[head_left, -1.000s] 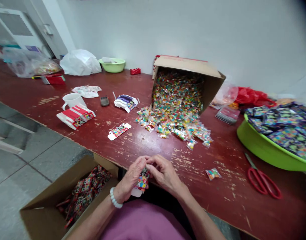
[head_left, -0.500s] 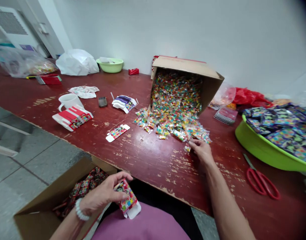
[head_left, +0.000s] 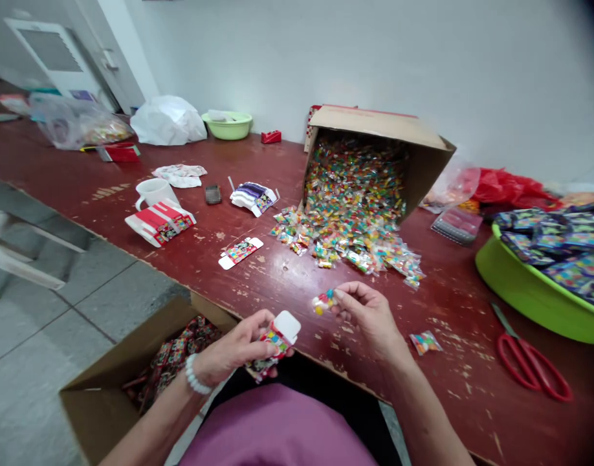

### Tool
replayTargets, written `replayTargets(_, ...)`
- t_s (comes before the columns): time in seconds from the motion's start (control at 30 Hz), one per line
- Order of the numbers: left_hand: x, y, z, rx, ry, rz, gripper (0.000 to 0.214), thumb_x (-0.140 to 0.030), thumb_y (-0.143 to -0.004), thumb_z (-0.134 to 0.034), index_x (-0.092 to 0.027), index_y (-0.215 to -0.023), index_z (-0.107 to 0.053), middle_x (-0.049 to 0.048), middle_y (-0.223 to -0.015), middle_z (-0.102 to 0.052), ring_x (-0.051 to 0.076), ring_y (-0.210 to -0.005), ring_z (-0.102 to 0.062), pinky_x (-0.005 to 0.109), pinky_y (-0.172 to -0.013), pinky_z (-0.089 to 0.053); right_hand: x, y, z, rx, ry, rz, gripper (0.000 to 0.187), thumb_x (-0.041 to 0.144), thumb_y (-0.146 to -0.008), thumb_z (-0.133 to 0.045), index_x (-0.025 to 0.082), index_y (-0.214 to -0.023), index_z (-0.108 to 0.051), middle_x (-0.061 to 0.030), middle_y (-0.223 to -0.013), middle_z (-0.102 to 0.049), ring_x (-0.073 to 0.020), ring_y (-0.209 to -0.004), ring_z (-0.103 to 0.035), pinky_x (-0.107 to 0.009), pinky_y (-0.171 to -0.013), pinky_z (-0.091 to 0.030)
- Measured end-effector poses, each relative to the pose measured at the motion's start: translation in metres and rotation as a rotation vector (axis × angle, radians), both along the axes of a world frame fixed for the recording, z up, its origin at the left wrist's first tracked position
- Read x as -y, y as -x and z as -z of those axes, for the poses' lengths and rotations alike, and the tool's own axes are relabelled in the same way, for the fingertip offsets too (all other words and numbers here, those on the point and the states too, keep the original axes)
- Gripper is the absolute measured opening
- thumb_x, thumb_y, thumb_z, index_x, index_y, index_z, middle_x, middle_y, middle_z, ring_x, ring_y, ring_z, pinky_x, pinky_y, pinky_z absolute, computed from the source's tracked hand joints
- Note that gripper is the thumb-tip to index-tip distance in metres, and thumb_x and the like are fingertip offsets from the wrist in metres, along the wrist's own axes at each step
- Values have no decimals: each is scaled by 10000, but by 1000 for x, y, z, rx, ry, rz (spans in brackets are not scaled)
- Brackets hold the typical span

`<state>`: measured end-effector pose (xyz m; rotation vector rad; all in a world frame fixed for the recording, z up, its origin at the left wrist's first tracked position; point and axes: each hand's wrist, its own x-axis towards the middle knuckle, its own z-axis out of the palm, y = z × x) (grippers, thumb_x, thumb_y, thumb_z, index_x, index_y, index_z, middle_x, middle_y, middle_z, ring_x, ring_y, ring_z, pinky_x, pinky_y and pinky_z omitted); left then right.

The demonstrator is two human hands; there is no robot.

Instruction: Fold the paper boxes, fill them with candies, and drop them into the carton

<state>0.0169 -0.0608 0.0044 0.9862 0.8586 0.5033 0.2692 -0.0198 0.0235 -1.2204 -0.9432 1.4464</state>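
Your left hand point(head_left: 233, 353) is gripping the box point(head_left: 277, 336), flap open, off the desk point(head_left: 277, 285) edge. The packet point(head_left: 323, 302), near that flap, is sitting pinched in your right hand point(head_left: 369, 314). The fingertip pinch is looking thin, so the packet could be slipping floorward.

Plain white wall point(head_left: 326, 52) runs behind a long dark-red table point(head_left: 83, 178), top scratched & chipped nr the front edge. Grey tiled floor point(head_left: 59, 323) at left w/ part of a white chair point(head_left: 25, 270); pale door point(head_left: 59, 58) in far left corner.
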Motion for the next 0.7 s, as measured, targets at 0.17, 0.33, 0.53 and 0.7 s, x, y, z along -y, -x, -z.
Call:
replayTargets(0.17, 3, -25, -2, 156, -49, -29, 336, -346, -853, -665, -196, -1081, -470, 63, -983, -655, 129, -668, -650, 255, -622, -502, 16, 20, 1, 131, -103, -97, 257, 397, -711, -785, 169, -729, -667, 10, -594, -649, -101, -504, -541, -208, -493, -433)
replayTargets(0.33, 7, -30, -4, 144, -62, -42, 342, -350, -858, -664, -197, -1118, -503, 44, -949, -611, 114, -683, -596, 267, -637, -523, 23, 25, 9, 292, -209, -132, 183, 349, -792, -712, 174, -753, -677, -10, -677, -669, -131, -589, -570, -242, -568, -455)
replayTargets(0.53, 8, -39, -5, 191, -55, -162, 313, -299, -826, -688, -209, -1088, -541, 1, -891, -574, 103, -673, -580, 235, -623, -516, 27, 27, 5, 546, -527, -272, 148, 294, -895, -613, 211, -826, -714, -14, -753, -660, -148, -682, -589, -254, -635, -443)
replayTargets(0.7, 5, -45, -4, 213, 142, -370, 406, -530, -892, -516, -163, -1050, -591, 47, -786, -657, 143, -499, -618, 233, -446, -459, 29, 25, 11, 504, -512, -82, 143, 304, -929, -564, 220, -936, -678, -30, -856, -639, -170, -782, -593, -272, -689, -459)
